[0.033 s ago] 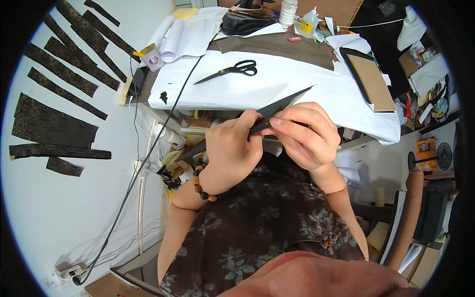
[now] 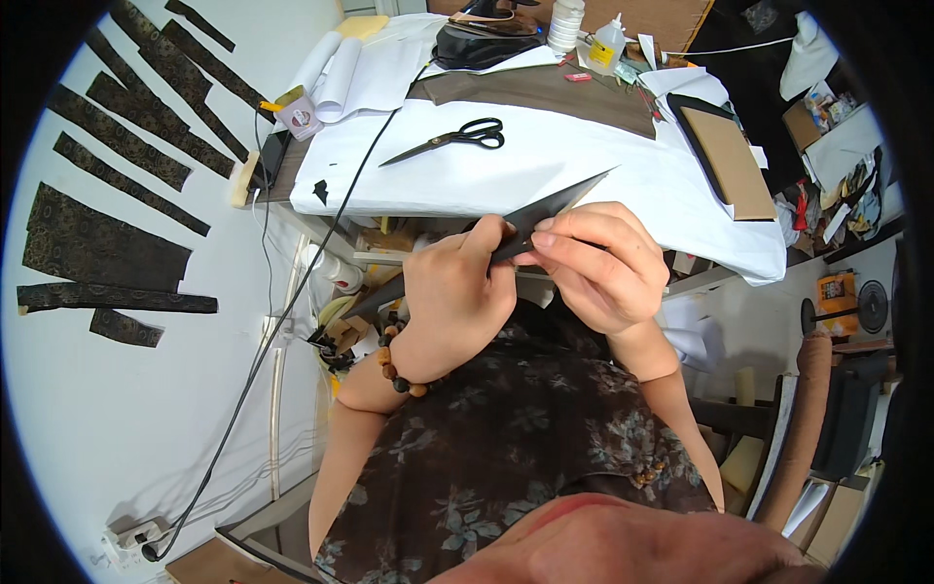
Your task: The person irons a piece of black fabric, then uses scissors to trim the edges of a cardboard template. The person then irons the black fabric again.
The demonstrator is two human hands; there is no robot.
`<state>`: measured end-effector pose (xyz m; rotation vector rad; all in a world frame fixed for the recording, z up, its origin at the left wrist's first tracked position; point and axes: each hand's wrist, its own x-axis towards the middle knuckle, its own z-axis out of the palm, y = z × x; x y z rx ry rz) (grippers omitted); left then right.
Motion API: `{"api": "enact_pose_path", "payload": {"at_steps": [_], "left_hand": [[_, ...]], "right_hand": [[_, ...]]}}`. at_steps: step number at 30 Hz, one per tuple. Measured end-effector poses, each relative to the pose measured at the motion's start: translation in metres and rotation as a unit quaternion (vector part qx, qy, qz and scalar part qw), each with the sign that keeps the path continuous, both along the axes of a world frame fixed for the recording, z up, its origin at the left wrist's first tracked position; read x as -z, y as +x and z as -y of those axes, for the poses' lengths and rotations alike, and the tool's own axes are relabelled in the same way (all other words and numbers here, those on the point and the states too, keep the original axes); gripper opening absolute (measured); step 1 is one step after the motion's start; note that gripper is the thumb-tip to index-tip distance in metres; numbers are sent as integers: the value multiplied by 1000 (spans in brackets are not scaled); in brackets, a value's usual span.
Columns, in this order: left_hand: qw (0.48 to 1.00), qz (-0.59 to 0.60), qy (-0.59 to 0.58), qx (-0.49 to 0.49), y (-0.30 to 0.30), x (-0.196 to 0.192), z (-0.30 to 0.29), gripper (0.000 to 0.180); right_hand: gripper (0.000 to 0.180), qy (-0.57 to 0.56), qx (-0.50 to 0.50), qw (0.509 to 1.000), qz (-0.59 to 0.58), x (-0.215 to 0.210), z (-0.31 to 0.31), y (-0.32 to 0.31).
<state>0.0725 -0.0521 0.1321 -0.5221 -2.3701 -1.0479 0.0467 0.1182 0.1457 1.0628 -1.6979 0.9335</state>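
A dark piece of fabric [image 2: 556,207] is stretched between my two hands above the front edge of the table, its pointed end reaching up and to the right. My left hand [image 2: 452,302] is closed round it, thumb on top; more dark cloth shows below that wrist. Thumb and fingertips of my right hand [image 2: 611,271] pinch together at the fabric's near edge. Whether a needle or thread is between them is too small to tell. Black-handled scissors [image 2: 448,142] lie on the white-covered table [image 2: 389,185], beyond my hands.
Dark patterned cloth pieces [image 2: 107,238] hang on the left wall. A black cable [image 2: 282,321] runs across to the table. At the back stand an iron [image 2: 486,39], a clear bottle [image 2: 607,47] and paper rolls [image 2: 341,83]. Brown board [image 2: 730,161] lies at the right.
The fabric's pointed end has turned very slightly, showing more of its dark face. Both hands keep the same hold and place.
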Motion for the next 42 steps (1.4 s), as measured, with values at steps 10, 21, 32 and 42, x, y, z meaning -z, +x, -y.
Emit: {"api": "enact_pose_path", "payload": {"at_steps": [10,21,32,42], "left_hand": [[999,19,-24,-25,-2,3,-5,18],[999,-22,-13,-25,-3,9,-4,16],[999,-5,-48,-13,20,-22,17,17],[864,-332,-312,213,14,-36,-29,19]], "right_hand": [[27,51,50,994,-83,7,-4,-2],[31,-99,7,995,0,34,8,-7],[33,-342,-84,913,209,45,-8,-2],[91,-544,-427,459,558,56,-99,17]]}}
